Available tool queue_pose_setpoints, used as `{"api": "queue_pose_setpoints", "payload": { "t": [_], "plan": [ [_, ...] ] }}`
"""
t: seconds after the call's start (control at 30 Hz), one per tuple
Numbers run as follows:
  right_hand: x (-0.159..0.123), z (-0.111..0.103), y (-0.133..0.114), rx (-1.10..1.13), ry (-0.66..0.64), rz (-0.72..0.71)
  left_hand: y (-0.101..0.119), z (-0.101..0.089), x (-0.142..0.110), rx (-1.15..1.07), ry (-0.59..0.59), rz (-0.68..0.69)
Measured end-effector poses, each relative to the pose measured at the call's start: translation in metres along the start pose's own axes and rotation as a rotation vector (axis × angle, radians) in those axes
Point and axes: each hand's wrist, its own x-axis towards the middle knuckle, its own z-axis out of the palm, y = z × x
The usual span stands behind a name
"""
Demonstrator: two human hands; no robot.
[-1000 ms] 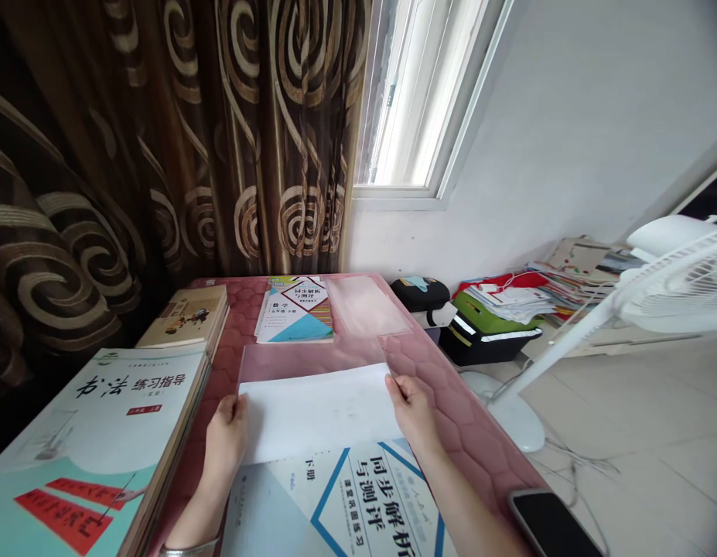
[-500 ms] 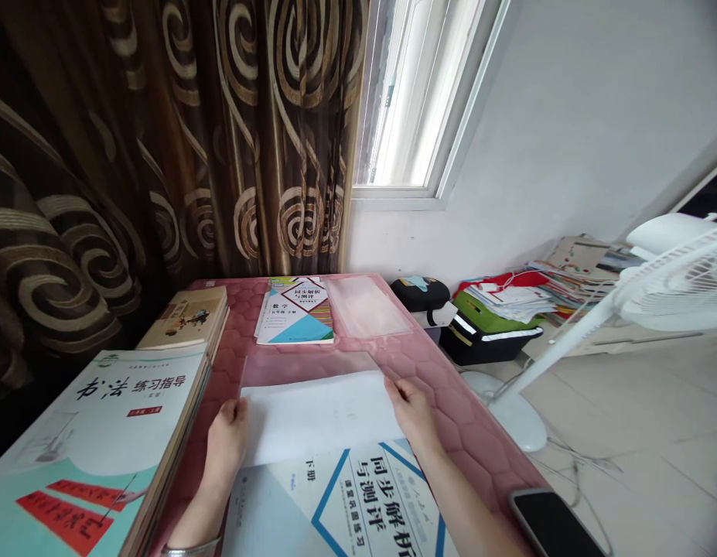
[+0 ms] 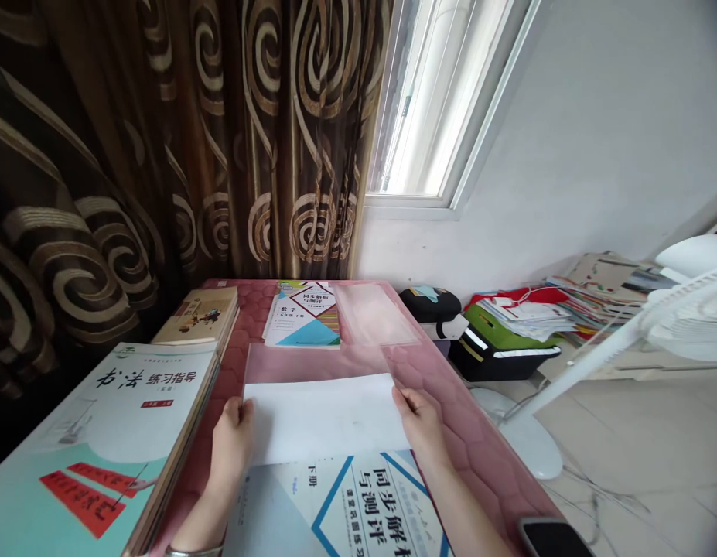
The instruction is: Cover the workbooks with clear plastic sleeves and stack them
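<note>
A white and blue workbook point(image 3: 340, 503) lies in front of me on the pink quilted table point(image 3: 479, 456). A folded white flap point(image 3: 326, 418) covers its far end, and a clear plastic book cover point(image 3: 317, 362) sticks out beyond it. My left hand point(image 3: 230, 445) grips the flap's left edge, thumb on top. At the flap's right edge my right hand point(image 3: 421, 422) pinches the paper and the plastic.
A stack of books point(image 3: 108, 433) topped by a white and teal one stands at my left, with a tan book point(image 3: 201, 316) behind it. A math workbook point(image 3: 303, 313) and a clear sleeve point(image 3: 375, 313) lie at the far edge. A phone point(image 3: 552, 538) lies near right; a white fan point(image 3: 653, 333) stands on the floor.
The clear plastic cover dipped flat and has come back up beyond the white flap. Both hands kept their hold at the flap's edges. My head moved slightly.
</note>
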Motion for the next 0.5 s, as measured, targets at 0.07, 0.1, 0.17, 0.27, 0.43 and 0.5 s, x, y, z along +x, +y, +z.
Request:
{"api": "queue_pose_setpoints", "payload": {
  "t": [0.07,0.1,0.17,0.27,0.43,0.5],
  "plan": [
    [-0.0020,0.0010,-0.0012,-0.006,0.033,-0.046,0.0016,0.0005,-0.0048,-0.069,0.041,-0.016],
    [-0.0032,0.0017,-0.0016,-0.018,0.051,-0.071,0.0021,0.0005,-0.0067,-0.102,0.051,-0.021],
    [-0.0052,0.0031,-0.0023,-0.053,0.090,-0.112,0.0021,0.0003,-0.0096,-0.160,0.045,-0.024],
    [-0.0068,0.0047,-0.0040,-0.111,0.148,-0.152,0.0004,-0.0003,-0.0113,-0.209,0.023,-0.036],
    [-0.0075,0.0051,-0.0080,-0.168,0.203,-0.182,-0.0018,-0.0026,-0.0112,-0.203,0.002,-0.067],
    [-0.0082,0.0046,-0.0094,-0.147,0.191,-0.168,-0.0021,-0.0035,-0.0115,-0.205,-0.007,-0.069]
  ]
}}
